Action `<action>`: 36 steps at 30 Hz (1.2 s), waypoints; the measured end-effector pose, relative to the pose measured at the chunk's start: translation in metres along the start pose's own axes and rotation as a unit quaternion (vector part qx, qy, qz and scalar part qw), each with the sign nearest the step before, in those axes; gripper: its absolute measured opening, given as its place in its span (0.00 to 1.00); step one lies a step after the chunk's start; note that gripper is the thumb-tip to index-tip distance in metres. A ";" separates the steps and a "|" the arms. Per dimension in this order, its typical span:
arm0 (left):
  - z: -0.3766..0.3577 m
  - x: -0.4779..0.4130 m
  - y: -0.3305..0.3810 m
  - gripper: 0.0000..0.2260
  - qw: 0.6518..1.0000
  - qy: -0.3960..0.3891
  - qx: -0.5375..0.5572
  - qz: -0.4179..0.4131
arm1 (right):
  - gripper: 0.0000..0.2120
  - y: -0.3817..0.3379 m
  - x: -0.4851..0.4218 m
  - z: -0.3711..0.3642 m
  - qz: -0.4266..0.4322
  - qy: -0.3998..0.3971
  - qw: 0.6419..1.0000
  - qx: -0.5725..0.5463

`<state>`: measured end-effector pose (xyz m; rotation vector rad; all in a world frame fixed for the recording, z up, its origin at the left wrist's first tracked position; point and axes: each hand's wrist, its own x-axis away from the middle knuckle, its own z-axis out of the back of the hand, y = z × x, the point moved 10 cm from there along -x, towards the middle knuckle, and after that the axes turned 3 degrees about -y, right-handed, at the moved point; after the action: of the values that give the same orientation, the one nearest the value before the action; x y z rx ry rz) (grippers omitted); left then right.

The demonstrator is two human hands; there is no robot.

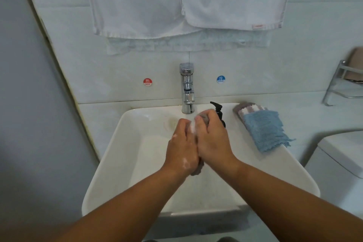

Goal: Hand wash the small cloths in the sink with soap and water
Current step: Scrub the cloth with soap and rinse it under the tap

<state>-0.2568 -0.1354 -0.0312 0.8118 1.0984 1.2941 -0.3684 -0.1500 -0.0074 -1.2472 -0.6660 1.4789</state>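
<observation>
Left hand [181, 148] and right hand [213, 139] were both clenched tight on a soapy grey cloth [196, 171] over the sink [110, 155]; blue cloth [263, 131] lay on the rim.

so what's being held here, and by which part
A small grey cloth, bunched between both hands: the right hand grips its upper end, the left hand its middle; the lower end hangs free.

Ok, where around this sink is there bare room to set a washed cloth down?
Free: the counter left of the faucet, and the stretch between the blue cloth and the metal rack. Crowded: the sink's right rear corner, with the pump bottle and striped cloth; mid-basin, the left hand and right hand grip the grey cloth.
</observation>
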 end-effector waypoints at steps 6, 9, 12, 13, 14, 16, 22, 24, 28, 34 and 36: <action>0.015 -0.003 0.017 0.08 0.998 0.037 -0.044 -0.029 | 0.09 0.034 0.009 -0.020 -0.092 -0.081 0.992 -0.015; 0.025 -0.012 0.007 0.09 0.997 0.054 -0.062 -0.008 | 0.06 0.006 0.018 -0.017 -0.024 -0.070 0.997 -0.024; 0.013 -0.005 0.010 0.08 0.997 0.033 -0.065 -0.013 | 0.05 -0.006 0.005 -0.005 -0.004 -0.024 0.999 -0.037; 0.007 -0.002 0.012 0.08 0.998 0.024 -0.064 -0.017 | 0.05 -0.002 -0.002 -0.003 -0.023 -0.016 0.999 -0.045; 0.004 0.001 0.014 0.08 0.998 0.017 -0.061 -0.020 | 0.06 0.005 -0.006 -0.002 -0.050 -0.012 0.997 -0.057; 0.007 0.002 0.016 0.08 0.998 0.021 -0.048 -0.023 | 0.08 0.015 -0.004 -0.008 -0.094 -0.017 0.993 -0.074; 0.031 -0.011 -0.003 0.09 0.995 0.085 -0.049 0.021 | 0.06 -0.003 0.020 -0.022 -0.043 -0.063 0.995 -0.066; 0.019 -0.005 -0.005 0.11 0.997 0.055 -0.053 0.021 | 0.05 -0.001 0.006 -0.013 -0.032 -0.027 0.998 -0.054; 0.013 0.004 0.012 0.11 0.999 0.044 -0.020 -0.010 | 0.08 0.025 0.000 -0.012 -0.109 -0.014 0.992 -0.060; 0.024 -0.007 -0.005 0.08 0.996 0.067 -0.050 0.011 | 0.07 -0.005 0.017 -0.016 -0.020 -0.070 0.997 -0.022; 0.012 0.000 -0.005 0.08 0.998 0.034 -0.049 0.000 | 0.07 -0.005 0.004 -0.008 -0.019 -0.041 0.999 -0.021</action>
<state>-0.2444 -0.1348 -0.0319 0.6988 1.0790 1.3725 -0.3583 -0.1461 -0.0067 -1.2051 -0.7756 1.4989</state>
